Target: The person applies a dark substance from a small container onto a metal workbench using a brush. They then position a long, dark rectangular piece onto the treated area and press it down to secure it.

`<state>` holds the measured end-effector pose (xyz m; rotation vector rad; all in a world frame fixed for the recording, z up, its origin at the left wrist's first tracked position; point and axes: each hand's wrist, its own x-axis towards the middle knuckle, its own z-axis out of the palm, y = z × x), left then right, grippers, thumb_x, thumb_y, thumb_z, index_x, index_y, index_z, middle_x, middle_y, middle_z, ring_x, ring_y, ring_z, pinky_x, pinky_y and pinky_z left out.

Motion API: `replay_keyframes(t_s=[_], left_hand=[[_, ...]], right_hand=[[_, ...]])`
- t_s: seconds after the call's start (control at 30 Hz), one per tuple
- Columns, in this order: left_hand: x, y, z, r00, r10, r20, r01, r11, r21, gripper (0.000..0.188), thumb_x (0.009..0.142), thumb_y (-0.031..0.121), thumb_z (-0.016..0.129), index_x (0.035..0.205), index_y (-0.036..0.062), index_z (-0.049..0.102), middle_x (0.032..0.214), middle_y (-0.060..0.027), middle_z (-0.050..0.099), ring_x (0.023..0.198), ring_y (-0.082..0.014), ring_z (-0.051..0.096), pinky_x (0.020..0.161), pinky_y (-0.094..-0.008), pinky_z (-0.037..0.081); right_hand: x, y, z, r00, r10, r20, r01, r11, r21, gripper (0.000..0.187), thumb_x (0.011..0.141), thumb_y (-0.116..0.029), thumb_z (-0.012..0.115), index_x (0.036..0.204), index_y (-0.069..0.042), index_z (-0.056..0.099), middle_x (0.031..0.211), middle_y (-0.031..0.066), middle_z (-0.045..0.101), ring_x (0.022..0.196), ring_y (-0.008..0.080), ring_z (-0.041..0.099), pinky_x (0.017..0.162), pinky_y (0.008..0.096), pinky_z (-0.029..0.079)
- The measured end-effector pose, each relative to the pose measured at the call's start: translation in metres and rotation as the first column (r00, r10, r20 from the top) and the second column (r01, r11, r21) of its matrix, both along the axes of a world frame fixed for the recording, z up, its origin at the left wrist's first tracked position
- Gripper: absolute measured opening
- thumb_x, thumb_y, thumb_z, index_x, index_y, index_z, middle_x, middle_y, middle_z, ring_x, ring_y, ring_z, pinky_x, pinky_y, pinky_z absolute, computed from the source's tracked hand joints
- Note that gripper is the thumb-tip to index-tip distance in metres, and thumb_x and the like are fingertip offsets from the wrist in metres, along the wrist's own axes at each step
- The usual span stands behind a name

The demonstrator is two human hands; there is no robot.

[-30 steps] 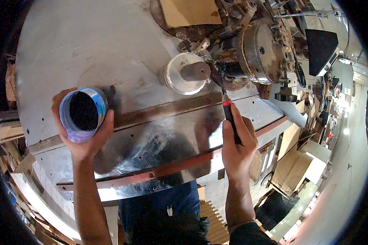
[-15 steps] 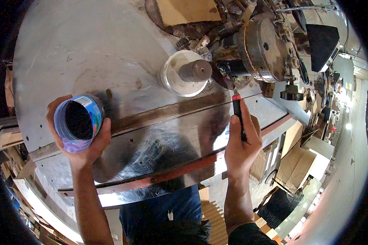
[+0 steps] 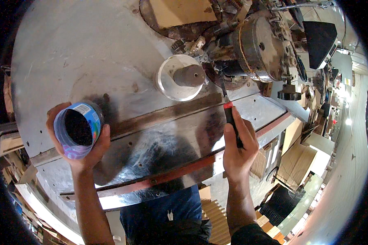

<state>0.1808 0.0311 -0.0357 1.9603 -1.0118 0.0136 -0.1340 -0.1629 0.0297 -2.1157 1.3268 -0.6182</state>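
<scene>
My left hand [image 3: 85, 160] is wrapped round a plastic tub [image 3: 87, 113] with a blue and purple label. The tub's open mouth faces me, and its inside looks very dark. My right hand [image 3: 239, 156] grips a slim tool with a black and red handle [image 3: 230, 118], the index finger stretched along it. The tool's narrow metal blade [image 3: 223, 86] points away from me, its tip near the dark, grimy base of a machine head [image 3: 257, 49]. Left of that blade stands a shiny round metal disc [image 3: 171, 87] with a brown post [image 3: 190, 75] on it.
A broad grey metal table [image 3: 69, 65] lies under both hands, with a polished strip and a red-brown edge bar [image 3: 167, 177] toward me. A wood-coloured board [image 3: 184, 12] sits at the back. A dark knob [image 3: 289, 93] juts out at right, and stacked boards [image 3: 296, 161] stand beyond.
My right hand has drawn back a little toward me and left with the tool, and more of its blade shows. The left hand with the tub has hardly moved.
</scene>
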Motion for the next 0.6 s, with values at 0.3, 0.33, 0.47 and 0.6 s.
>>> replay_keyframes(t_s=[0.3, 0.33, 0.47, 0.6], left_hand=[[0.000, 0.004, -0.001, 0.997, 0.029, -0.070, -0.028, 0.999, 0.015, 0.101, 0.066, 0.020, 0.100, 0.151, 0.0067, 0.047, 0.138, -0.0123, 0.056, 0.126, -0.0298, 0.059, 0.109, -0.0458, 0.049], [-0.001, 0.004, -0.002, 0.997, 0.025, -0.073, -0.025, 1.000, 0.001, 0.101, 0.067, 0.021, 0.101, 0.151, 0.0068, 0.047, 0.139, -0.0123, 0.056, 0.126, -0.0298, 0.059, 0.110, -0.0460, 0.049], [0.001, 0.002, 0.001, 0.999, -0.012, -0.039, 0.012, 1.000, -0.003, 0.100, 0.068, 0.022, 0.101, 0.151, 0.0065, 0.046, 0.139, -0.0130, 0.055, 0.127, -0.0305, 0.059, 0.109, -0.0459, 0.049], [0.000, 0.004, 0.001, 0.998, -0.017, -0.058, 0.017, 1.000, -0.009, 0.100, 0.069, 0.024, 0.100, 0.150, 0.0063, 0.045, 0.138, -0.0140, 0.055, 0.125, -0.0312, 0.059, 0.108, -0.0460, 0.049]], right_hand=[[0.010, -0.012, -0.001, 0.996, -0.039, -0.075, 0.040, 0.999, 0.008, 0.043, 0.106, -0.002, 0.072, 0.149, 0.002, 0.072, 0.099, 0.0073, 0.070, 0.087, 0.0130, 0.061, 0.077, 0.0295, 0.050], [0.012, -0.013, 0.000, 0.995, -0.053, -0.088, 0.054, 0.998, 0.009, 0.043, 0.106, -0.003, 0.072, 0.149, 0.002, 0.072, 0.099, 0.0069, 0.070, 0.086, 0.0129, 0.061, 0.077, 0.0295, 0.049], [0.020, -0.015, -0.002, 0.995, -0.063, -0.076, 0.060, 0.997, -0.040, 0.045, 0.102, 0.000, 0.072, 0.147, -0.003, 0.074, 0.093, 0.0122, 0.070, 0.081, 0.0212, 0.064, 0.075, 0.0350, 0.053], [0.019, -0.012, -0.003, 0.992, -0.113, -0.049, 0.113, 0.994, 0.004, 0.044, 0.103, 0.000, 0.073, 0.147, -0.001, 0.073, 0.094, 0.0112, 0.070, 0.083, 0.0197, 0.064, 0.077, 0.0333, 0.053]])
